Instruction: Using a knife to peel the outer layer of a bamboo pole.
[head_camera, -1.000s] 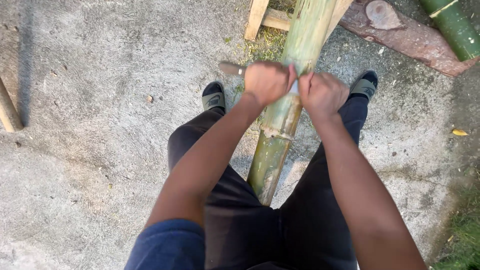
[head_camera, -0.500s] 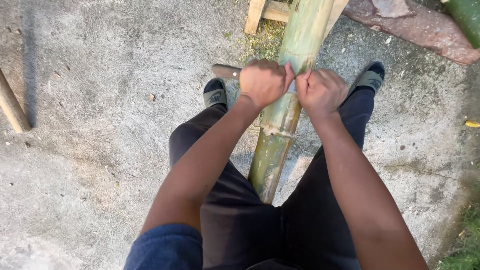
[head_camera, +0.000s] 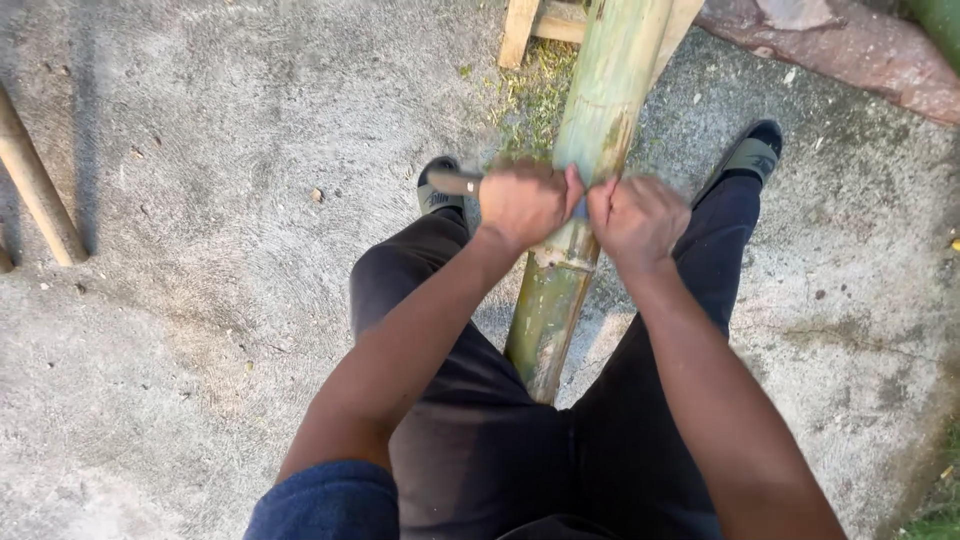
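A thick green bamboo pole (head_camera: 600, 110) runs between my legs, its near end by my thighs. Both fists are closed on a blade tool laid across the pole at a pale node. My left hand (head_camera: 525, 200) grips its wooden handle (head_camera: 453, 183), which sticks out to the left. My right hand (head_camera: 640, 220) clasps the other end, just right of the pole. The blade itself is mostly hidden between the two fists.
My feet in dark slip-on sandals (head_camera: 437, 187) (head_camera: 748, 152) stand on rough concrete either side of the pole. A wooden frame (head_camera: 535, 25) supports the pole at the top. A brown pole (head_camera: 35, 185) lies at left, a reddish slab (head_camera: 850, 55) at upper right.
Both fists with the tool have slid along the pole toward my body, from level with my toes to the pale node. My feet stay put.
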